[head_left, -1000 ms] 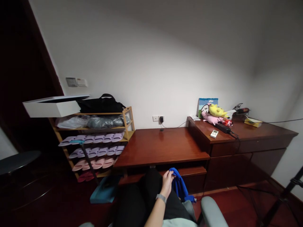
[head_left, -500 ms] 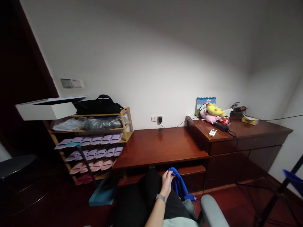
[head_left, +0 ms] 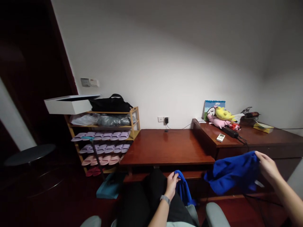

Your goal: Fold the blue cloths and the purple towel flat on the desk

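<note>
My left hand (head_left: pixel 172 184), with a grey band at the wrist, rests above my lap with its fingers closed on the edge of a blue cloth (head_left: pixel 184 190). That cloth hangs down beside my leg. Out to the right, my right hand (head_left: pixel 268 165) pinches the corner of another stretch of blue cloth (head_left: pixel 232 173). It spreads in the air in front of the cabinet, with a small white tag at its lower edge. No join between the two blue pieces shows.
A low reddish-brown desk (head_left: pixel 165 146) stands ahead. Soft toys (head_left: pixel 220 118) and a small white device (head_left: pixel 220 137) lie on the taller cabinet at right. At left are a slipper rack (head_left: pixel 136 124) and a round stool (head_left: pixel 30 154). A chair armrest (head_left: pixel 216 216) is beside me.
My right hand has come into view from the right, carrying a blue cloth inward. My left hand keeps its hold on the other blue cloth. The view has turned slightly left.
</note>
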A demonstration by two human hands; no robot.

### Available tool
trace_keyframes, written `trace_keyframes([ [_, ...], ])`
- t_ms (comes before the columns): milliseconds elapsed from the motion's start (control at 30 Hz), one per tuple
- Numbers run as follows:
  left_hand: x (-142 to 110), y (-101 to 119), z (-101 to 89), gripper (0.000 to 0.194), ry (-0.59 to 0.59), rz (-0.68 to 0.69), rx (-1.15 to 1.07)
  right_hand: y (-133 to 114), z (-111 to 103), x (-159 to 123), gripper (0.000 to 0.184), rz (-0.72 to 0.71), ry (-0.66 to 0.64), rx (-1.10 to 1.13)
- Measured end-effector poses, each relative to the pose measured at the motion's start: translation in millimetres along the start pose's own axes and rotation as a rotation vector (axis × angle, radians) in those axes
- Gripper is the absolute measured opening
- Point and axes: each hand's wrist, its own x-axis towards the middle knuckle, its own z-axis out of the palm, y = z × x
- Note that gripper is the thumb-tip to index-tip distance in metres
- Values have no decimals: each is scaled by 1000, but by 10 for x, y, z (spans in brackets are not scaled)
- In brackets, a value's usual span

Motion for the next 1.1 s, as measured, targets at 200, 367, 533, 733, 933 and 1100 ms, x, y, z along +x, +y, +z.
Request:
trace_keyframes([
  [200,-5,-23,-18,61,-11,57,89,-376,894,-171,41,-172,-333,-110],
  [367,-14,-30,-24,41,-89,124,278,-721,1554,-673,37,-553,-950,-337],
  [533,-22,-8,-56,51,-85,125,322,-846,2048,-1209,21,-707,-1255,-324],
  [733,-151,127,-6,56,-140,116,346,-886,2393,-1771,16,-700,-1369,-274],
  [933,-200,170,85,55,-229,108,383,-788,2555,-2043,38,-527,-1326,-200],
  [1100,-173,133,17,56,-175,122,333,-352,2358,-1830,32,-344,-1373,-264],
])
